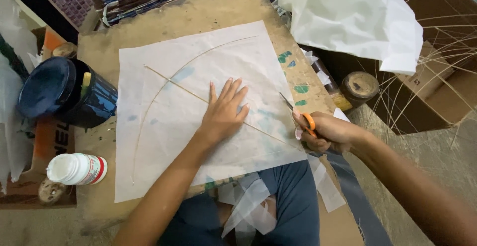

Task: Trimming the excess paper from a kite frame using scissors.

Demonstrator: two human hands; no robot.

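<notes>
left hand point(223, 112) lies flat, fingers spread, pressing the middle of the white paper sheet point(164, 141) | thin stick point(198, 97) runs slanting under that hand, from the sheet's far left down to its near right edge | right hand point(328, 133) squeezes orange scissors point(302, 116) at the sheet's right edge, nearest the stick's end

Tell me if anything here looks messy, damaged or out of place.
The worn brown wooden board is blotched with green and blue paint beside the white square paper sheet. Loose white paper strips lie across the person's lap. The white plastic bottle lies on its side, nothing spilled.
</notes>
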